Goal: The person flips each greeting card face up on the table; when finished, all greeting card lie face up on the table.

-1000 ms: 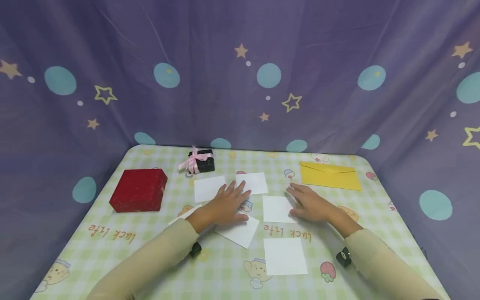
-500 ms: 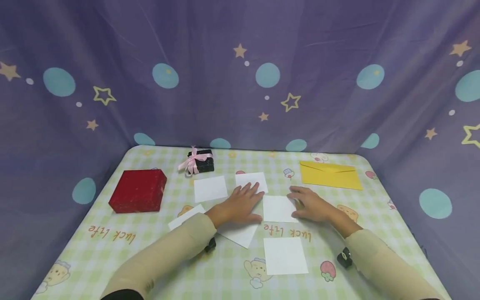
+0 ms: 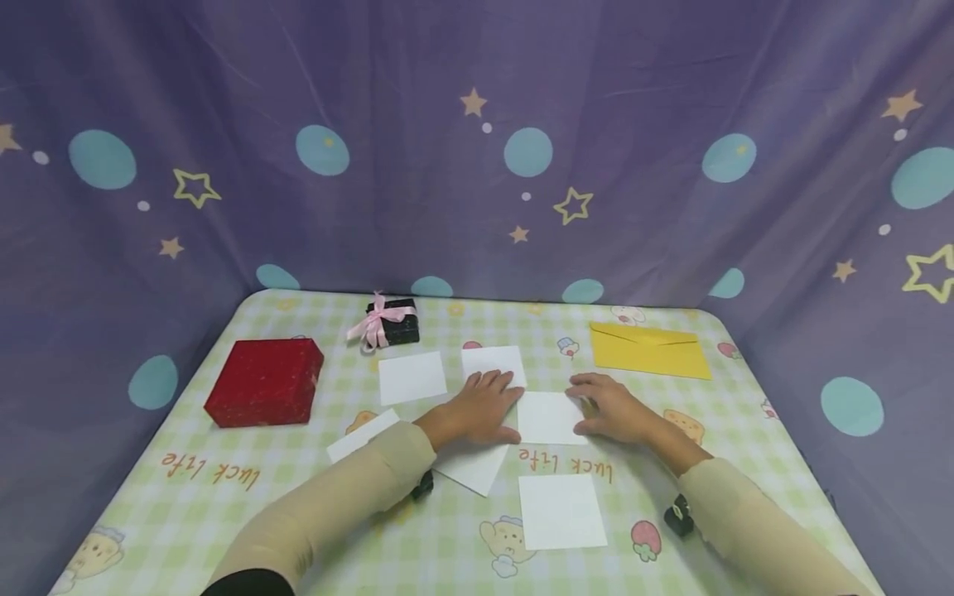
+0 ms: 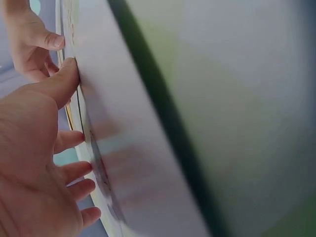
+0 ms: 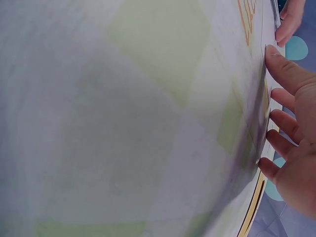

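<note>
A white square paper [image 3: 547,420] lies flat between the two hands in the head view. At its left edge, my left hand [image 3: 480,410] reaches in palm down, thumb and fingertips low over the table. Beneath that palm, another white paper [image 3: 477,472] is partly covered. My right hand [image 3: 611,410] touches the first paper's right edge with its thumb and fingertips, fingers loosely bent. Both wrist views show spread fingers down at the tabletop: the left hand [image 4: 39,153] in one, the right hand [image 5: 296,133] in the other. Neither palm encloses anything.
More white papers lie around: one in front [image 3: 562,513], one behind [image 3: 492,362], two to the left. A red box [image 3: 264,381] stands at left, a black box with a pink ribbon [image 3: 398,321] at the back, and a yellow envelope [image 3: 650,349] back right.
My left hand has slid right across the papers to the middle paper's left edge, uncovering more of the papers at left. The right hand has barely moved. The head view has shifted slightly.
</note>
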Action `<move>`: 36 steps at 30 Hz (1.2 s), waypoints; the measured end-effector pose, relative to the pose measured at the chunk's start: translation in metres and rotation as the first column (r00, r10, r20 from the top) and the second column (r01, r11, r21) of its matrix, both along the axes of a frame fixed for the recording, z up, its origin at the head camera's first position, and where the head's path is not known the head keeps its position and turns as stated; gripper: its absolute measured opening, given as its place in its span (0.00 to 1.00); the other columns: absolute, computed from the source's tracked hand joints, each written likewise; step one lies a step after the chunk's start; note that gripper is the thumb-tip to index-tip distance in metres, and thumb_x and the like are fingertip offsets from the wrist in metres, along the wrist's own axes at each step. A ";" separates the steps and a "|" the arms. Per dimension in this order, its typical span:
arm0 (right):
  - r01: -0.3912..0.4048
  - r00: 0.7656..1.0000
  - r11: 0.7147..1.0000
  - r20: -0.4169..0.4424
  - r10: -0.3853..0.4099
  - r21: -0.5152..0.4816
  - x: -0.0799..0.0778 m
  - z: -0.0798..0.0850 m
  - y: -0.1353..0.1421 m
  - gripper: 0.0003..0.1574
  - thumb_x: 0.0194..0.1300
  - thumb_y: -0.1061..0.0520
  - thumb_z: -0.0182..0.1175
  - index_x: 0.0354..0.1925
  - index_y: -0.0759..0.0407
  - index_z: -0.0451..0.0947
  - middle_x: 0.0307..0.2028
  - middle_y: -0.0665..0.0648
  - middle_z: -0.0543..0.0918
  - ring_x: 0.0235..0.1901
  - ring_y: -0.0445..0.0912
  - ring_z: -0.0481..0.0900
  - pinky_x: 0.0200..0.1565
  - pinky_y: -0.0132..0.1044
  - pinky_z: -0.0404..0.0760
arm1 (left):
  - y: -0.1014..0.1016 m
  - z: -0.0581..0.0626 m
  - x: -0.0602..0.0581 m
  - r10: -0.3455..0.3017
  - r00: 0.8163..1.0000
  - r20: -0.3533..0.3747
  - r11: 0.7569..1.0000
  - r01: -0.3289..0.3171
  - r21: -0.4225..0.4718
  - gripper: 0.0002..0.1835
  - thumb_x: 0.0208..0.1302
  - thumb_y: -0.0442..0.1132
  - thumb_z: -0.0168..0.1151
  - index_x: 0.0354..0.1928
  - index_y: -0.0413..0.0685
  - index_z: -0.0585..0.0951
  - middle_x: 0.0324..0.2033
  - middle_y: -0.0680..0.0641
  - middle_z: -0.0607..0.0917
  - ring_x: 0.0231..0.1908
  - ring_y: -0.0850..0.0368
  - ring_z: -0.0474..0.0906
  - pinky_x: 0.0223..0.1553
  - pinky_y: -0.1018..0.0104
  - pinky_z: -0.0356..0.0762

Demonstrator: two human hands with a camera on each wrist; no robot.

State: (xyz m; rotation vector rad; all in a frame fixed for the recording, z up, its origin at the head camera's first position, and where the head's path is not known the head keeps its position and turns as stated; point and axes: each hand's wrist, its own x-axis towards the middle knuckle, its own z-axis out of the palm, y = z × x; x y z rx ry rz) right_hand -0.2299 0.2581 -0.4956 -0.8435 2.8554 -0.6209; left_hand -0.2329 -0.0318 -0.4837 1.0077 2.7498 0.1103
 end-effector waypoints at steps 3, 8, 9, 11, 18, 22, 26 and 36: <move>0.020 1.000 1.000 -0.004 -0.020 0.003 -0.002 0.001 -0.001 0.40 0.53 0.47 0.78 0.61 0.58 0.80 0.66 0.63 0.75 0.68 0.64 0.70 0.69 0.66 0.63 | 0.002 0.001 -0.001 0.011 0.999 -0.030 1.000 -0.011 0.029 0.44 0.60 0.68 0.66 0.73 0.53 0.69 0.70 0.41 0.68 0.69 0.44 0.63 0.69 0.46 0.61; 0.069 0.998 0.998 0.006 -0.069 0.006 -0.003 0.002 -0.003 0.38 0.49 0.44 0.80 0.58 0.52 0.82 0.60 0.60 0.78 0.63 0.61 0.72 0.65 0.65 0.65 | 0.005 -0.001 -0.004 0.025 0.999 -0.040 0.999 -0.024 0.035 0.43 0.56 0.69 0.69 0.69 0.55 0.72 0.65 0.43 0.69 0.62 0.47 0.64 0.63 0.50 0.64; 0.078 0.997 0.997 0.014 -0.078 0.003 -0.003 0.002 -0.003 0.39 0.48 0.44 0.80 0.57 0.51 0.82 0.59 0.59 0.78 0.63 0.60 0.72 0.65 0.64 0.66 | 0.005 -0.001 -0.003 0.027 0.999 -0.041 0.999 -0.026 0.034 0.44 0.56 0.69 0.69 0.69 0.55 0.72 0.65 0.43 0.69 0.62 0.47 0.64 0.62 0.50 0.64; 0.097 0.995 0.995 0.035 -0.097 -0.005 -0.004 0.001 -0.003 0.39 0.47 0.44 0.81 0.57 0.51 0.82 0.58 0.59 0.78 0.62 0.59 0.72 0.65 0.62 0.67 | 0.004 -0.001 -0.002 0.030 0.999 -0.033 0.999 -0.029 0.032 0.44 0.56 0.68 0.69 0.71 0.55 0.72 0.66 0.43 0.69 0.63 0.47 0.64 0.63 0.50 0.64; 0.144 0.986 0.989 0.094 -0.141 -0.025 -0.007 -0.003 -0.002 0.41 0.45 0.44 0.82 0.57 0.50 0.81 0.56 0.56 0.78 0.59 0.56 0.73 0.65 0.58 0.69 | 0.000 0.003 0.006 -0.049 0.998 -0.041 0.998 0.051 0.040 0.37 0.65 0.63 0.64 0.73 0.58 0.72 0.68 0.46 0.72 0.64 0.49 0.67 0.65 0.50 0.65; 0.143 0.987 0.989 0.080 -0.139 -0.047 -0.005 -0.004 -0.002 0.40 0.46 0.45 0.81 0.57 0.51 0.82 0.56 0.56 0.79 0.60 0.57 0.74 0.65 0.59 0.69 | -0.001 0.002 0.008 -0.074 0.995 -0.069 0.996 0.078 0.045 0.35 0.67 0.63 0.63 0.72 0.58 0.73 0.67 0.48 0.74 0.63 0.50 0.70 0.63 0.52 0.67; 0.142 0.988 0.988 0.073 -0.137 -0.059 -0.003 -0.004 -0.003 0.41 0.47 0.45 0.81 0.59 0.54 0.81 0.56 0.57 0.79 0.59 0.57 0.75 0.65 0.59 0.70 | -0.003 0.003 0.009 -0.068 0.995 -0.079 0.996 0.071 0.045 0.35 0.66 0.63 0.63 0.71 0.58 0.74 0.66 0.48 0.75 0.62 0.50 0.71 0.62 0.53 0.69; 0.188 0.970 0.981 0.167 -0.178 -0.042 -0.011 -0.001 -0.004 0.40 0.44 0.47 0.83 0.54 0.56 0.79 0.51 0.59 0.80 0.56 0.55 0.76 0.65 0.55 0.71 | -0.001 0.003 0.010 -0.068 0.995 -0.067 0.997 0.071 0.032 0.36 0.68 0.63 0.61 0.73 0.58 0.71 0.68 0.48 0.73 0.65 0.49 0.69 0.64 0.53 0.68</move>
